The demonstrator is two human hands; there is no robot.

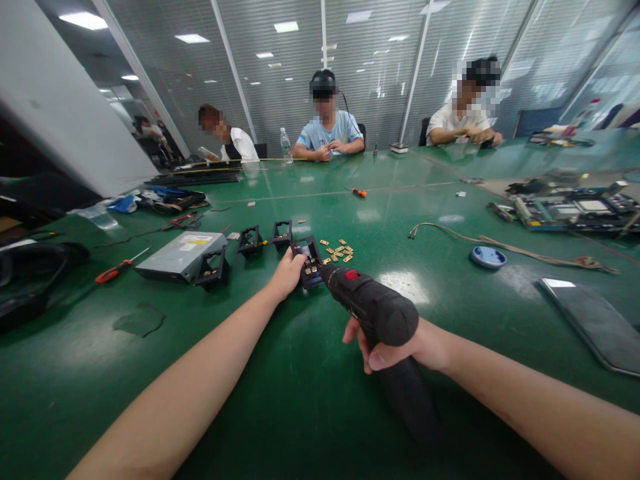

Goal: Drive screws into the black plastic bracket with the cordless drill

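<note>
My right hand (395, 347) is wrapped round the grip of a black electric screwdriver (375, 310) with a red switch, its nose pointing at a small black bracket (309, 261) on the green table (300, 400). My left hand (287, 272) holds that bracket steady from the left, fingers closed on its edge. Several small brass pieces (337, 251) lie just right of the bracket. Three more black brackets (250, 241) stand in a row to the left, one leaning on a grey metal drive box (181, 256).
A red-handled screwdriver (116, 269) lies at the left, a blue round lid (488, 257) and a beige cable (505, 243) at the right. A dark phone (593, 323) and circuit boards (575, 210) sit far right. Three people sit across the table.
</note>
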